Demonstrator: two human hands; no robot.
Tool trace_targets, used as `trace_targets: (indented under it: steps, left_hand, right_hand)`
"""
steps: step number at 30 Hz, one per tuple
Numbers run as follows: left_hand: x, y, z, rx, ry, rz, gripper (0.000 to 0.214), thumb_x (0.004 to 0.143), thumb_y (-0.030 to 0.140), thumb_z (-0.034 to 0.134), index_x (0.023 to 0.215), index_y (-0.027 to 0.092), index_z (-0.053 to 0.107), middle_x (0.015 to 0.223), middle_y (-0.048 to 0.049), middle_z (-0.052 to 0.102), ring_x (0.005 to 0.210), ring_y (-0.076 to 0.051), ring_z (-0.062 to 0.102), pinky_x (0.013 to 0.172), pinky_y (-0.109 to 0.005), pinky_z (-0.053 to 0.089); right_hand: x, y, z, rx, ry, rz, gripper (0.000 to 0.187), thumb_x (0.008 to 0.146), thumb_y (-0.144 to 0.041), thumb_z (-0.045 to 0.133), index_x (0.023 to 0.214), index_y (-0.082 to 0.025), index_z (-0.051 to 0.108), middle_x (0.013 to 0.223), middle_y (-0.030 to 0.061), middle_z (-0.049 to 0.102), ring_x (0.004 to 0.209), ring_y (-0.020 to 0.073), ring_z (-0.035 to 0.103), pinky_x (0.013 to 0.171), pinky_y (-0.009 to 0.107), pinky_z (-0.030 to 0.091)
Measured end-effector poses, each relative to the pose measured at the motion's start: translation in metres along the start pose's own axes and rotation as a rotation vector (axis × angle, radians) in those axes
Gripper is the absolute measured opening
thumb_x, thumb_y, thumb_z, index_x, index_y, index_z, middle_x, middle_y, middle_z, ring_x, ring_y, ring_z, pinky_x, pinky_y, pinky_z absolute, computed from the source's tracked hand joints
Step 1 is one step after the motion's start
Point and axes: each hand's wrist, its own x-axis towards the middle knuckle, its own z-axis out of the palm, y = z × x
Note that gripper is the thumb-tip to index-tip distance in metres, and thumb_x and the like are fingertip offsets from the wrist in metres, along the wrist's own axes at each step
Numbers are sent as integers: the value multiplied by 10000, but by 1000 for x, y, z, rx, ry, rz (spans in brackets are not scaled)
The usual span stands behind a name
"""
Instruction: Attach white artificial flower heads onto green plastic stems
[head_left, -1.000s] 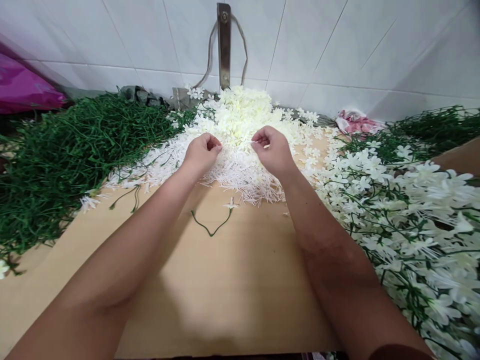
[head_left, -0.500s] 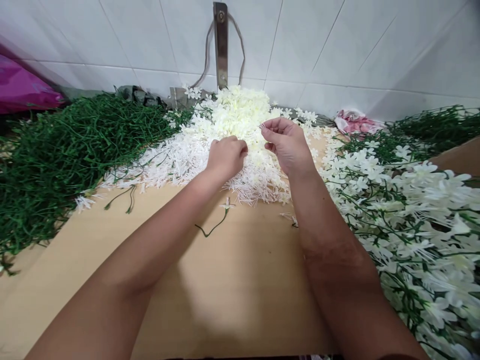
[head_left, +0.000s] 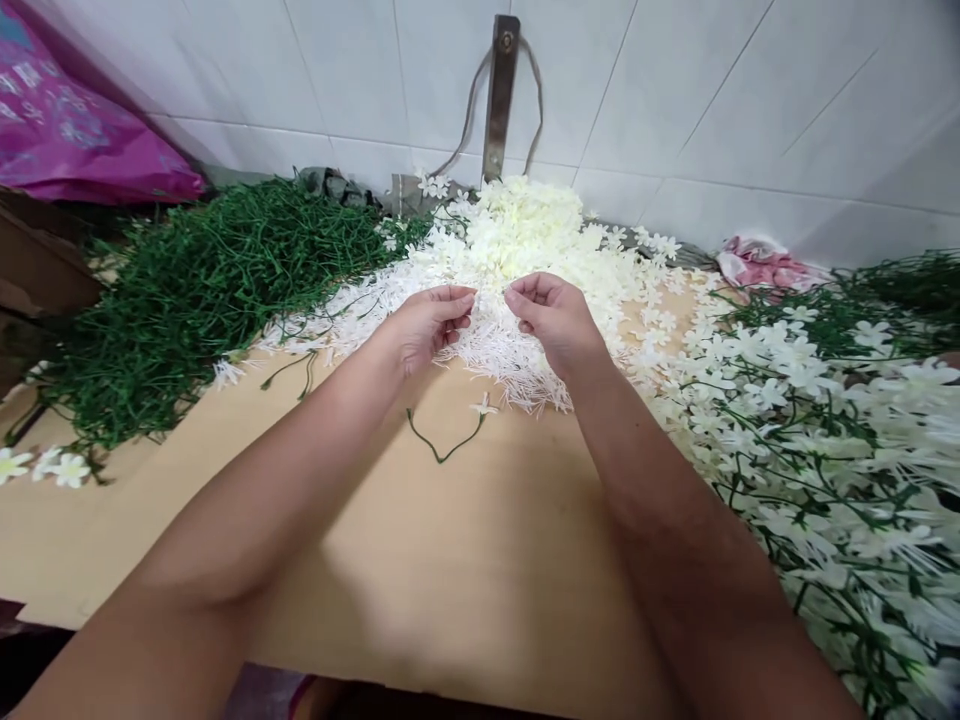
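My left hand [head_left: 435, 322] is closed in a pinch, thumb against fingertips, over the pile of white stamen pieces [head_left: 517, 375]. Facing it a short gap away, my right hand [head_left: 553, 316] is also pinched. Whatever sits between the fingertips of either hand is too small to make out. Behind both hands rises a heap of pale yellow-white artificial petals [head_left: 532, 215]. Nearer to me, a bent green stem [head_left: 441, 458] with a small white flower piece [head_left: 484, 405] at one end lies on the tan board [head_left: 450, 560].
A large mound of green plastic stems [head_left: 225, 260] is at the left, with a pink bag [head_left: 90, 140] behind it. Assembled white flowers [head_left: 840, 480] spread over the right side. A red-and-white cloth [head_left: 769, 265] lies by the tiled wall [head_left: 712, 100].
The view has swung left. My left hand has turned and lifted into a pinch. My right hand has lowered, so the fingertips now face each other closely.
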Motion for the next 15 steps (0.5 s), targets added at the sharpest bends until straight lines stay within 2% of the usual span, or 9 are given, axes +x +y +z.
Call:
trace_targets:
  steps: [5, 9, 13, 15]
  left_hand:
    - [-8, -6, -14, -43, -49, -54, 138, 678, 87, 689, 750, 146, 587, 580, 35, 542, 513, -57, 517, 495, -191, 365]
    - [-14, -12, -23, -74, -55, -91, 112, 709, 59, 649, 731, 139, 573, 566, 24, 559, 503, -56, 524, 483, -180, 371]
    - [-16, -17, -24, -118, -29, -134, 138, 713, 14, 615, 751, 137, 565, 584, 16, 596, 521, -66, 571, 476, -169, 381]
    - [-14, -18, -24, -127, -2, -142, 154, 701, -5, 614, 752, 136, 575, 581, 16, 599, 538, -74, 590, 488, -172, 395]
  right_hand:
    - [-7, 1, 11, 0, -84, -1, 132, 775, -224, 600, 729, -192, 481, 652, -15, 550, 555, 71, 465, 537, 238, 409]
    - [-12, 4, 22, -118, -156, -71, 110, 768, -202, 589, 737, -193, 484, 691, 5, 589, 610, 91, 526, 576, 251, 449]
    - [-16, 13, 29, -325, -89, -238, 57, 732, -152, 601, 715, -176, 552, 787, 26, 565, 737, 122, 541, 641, 269, 485]
    - [-17, 17, 29, -378, -51, -273, 41, 732, -150, 596, 729, -178, 566, 856, 41, 558, 814, 141, 548, 659, 273, 503]
